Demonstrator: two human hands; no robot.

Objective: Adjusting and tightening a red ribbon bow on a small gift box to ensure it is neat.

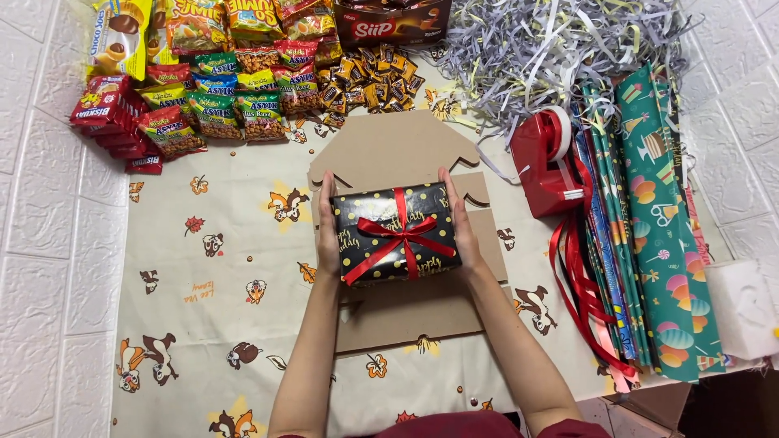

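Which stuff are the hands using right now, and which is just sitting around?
In use: wrapped gift box with red ribbon bow, gripped by left hand and right hand, over flat cardboard.

Lying about: snack packets, paper shreds, tape dispenser, wrapping paper rolls.

A cream cloth (203, 324) printed with chipmunks and leaves is covering the surface. Flat brown cardboard (389, 154) is lying at its centre. Snack packets (219, 105) are crowding the eleven o'clock corner, small wrapped sweets (369, 81) are sitting at twelve, shredded paper (552, 49) is spreading at one o'clock. A red tape dispenser (548, 162) is standing at two, with wrapping-paper rolls (657, 235) and red ribbon (580, 292) lying at three o'clock.
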